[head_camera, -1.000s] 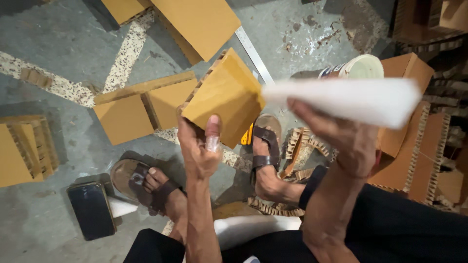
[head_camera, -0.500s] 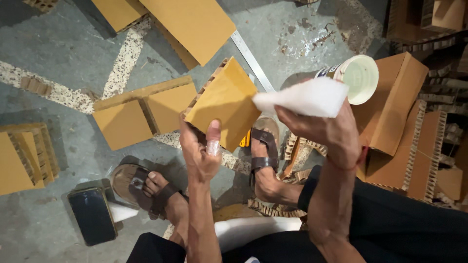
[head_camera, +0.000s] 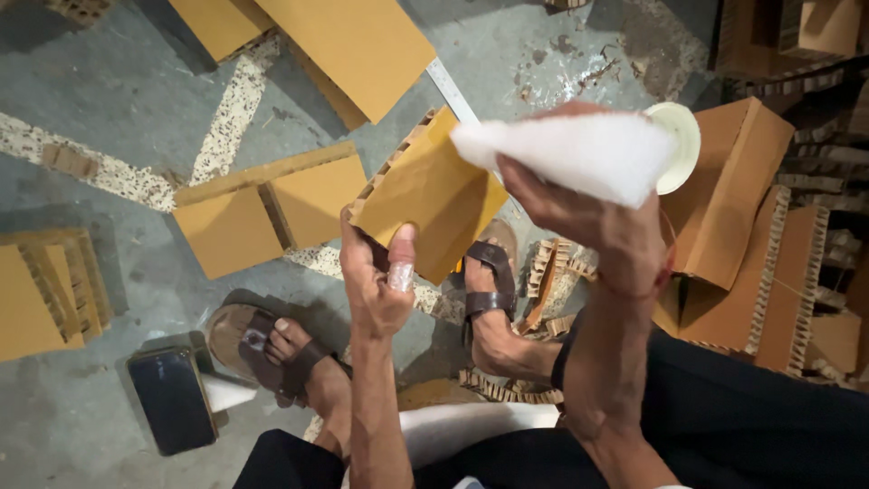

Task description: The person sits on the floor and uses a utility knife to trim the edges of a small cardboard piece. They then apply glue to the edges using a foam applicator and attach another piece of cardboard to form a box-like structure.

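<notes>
My left hand (head_camera: 376, 276) grips a square piece of honeycomb cardboard (head_camera: 425, 195) by its lower edge and holds it up in front of me. My right hand (head_camera: 593, 222) pinches a white foam sheet (head_camera: 566, 154) and holds it against the cardboard's upper right corner. Behind the foam sits a white round cup or lid (head_camera: 679, 145), partly hidden. My two feet in brown sandals (head_camera: 272, 353) rest on the concrete floor below.
Cardboard panels lie on the floor: a folded one (head_camera: 258, 213) at centre left, large sheets (head_camera: 348, 45) at the top, a stack (head_camera: 41, 294) at far left, boxes (head_camera: 738, 199) at right. A black phone (head_camera: 172, 398) lies by my left foot. A metal ruler (head_camera: 450, 91) runs under the cardboard.
My right hand has brought the white foam sheet leftward and inward, from beside the cup to the cardboard's corner. The left hand has kept the cardboard still.
</notes>
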